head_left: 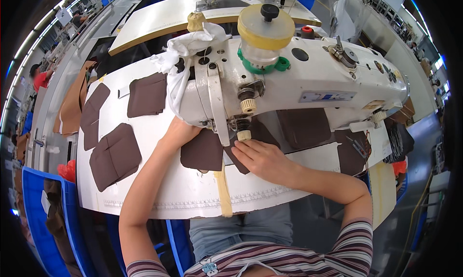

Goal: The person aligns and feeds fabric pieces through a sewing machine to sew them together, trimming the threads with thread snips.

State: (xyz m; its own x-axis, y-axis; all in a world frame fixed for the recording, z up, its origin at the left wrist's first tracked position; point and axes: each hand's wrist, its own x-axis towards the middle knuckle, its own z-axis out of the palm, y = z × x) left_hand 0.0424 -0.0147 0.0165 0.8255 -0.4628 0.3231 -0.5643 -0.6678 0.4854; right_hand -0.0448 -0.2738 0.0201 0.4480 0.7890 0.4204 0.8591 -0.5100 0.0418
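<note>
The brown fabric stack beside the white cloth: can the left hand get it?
Probably yes: the left hand is close, and only white tabletop seems to lie between it and the brown fabric stack; the white cloth hangs aside.

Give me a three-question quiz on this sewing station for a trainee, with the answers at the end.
1. Multiple choice: what is draped over the left end of the sewing machine?
A) a white cloth
B) a red bag
C) a striped sleeve
2. True or false: the fingers of the right hand rest on brown fabric.
3. Fill in the colour: a strip of ____ tape runs to the front edge of the white table.

Key: 1. A; 2. True; 3. yellow (pale).
</note>
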